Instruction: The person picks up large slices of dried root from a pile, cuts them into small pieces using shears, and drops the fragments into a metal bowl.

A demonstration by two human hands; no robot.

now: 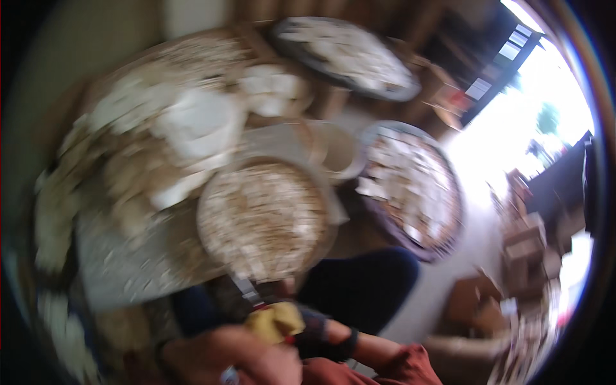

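Motion blurs the whole picture. My left hand (266, 362) is at the lower edge, its fingers smeared, close to a crumpled yellow covering (276, 323). My right hand (314, 327) comes in from the right, with a dark band at the wrist, and meets the yellow covering. Out of that covering juts a narrow grey blade with a bit of red at its base, seemingly a knife (248, 290), pointing up and left. The right fingers appear closed round its handle, though they are partly hidden. Just beyond the blade sits a round basin (263, 218) full of small pale pieces.
A low table (122, 276) on the left bears heaped whitish and brown slabs (135, 160). Round trays of pale pieces stand at the back (350, 54) and right (414, 186). A pale bucket (337, 154) is behind the basin. Cardboard boxes (475, 298) lie at right.
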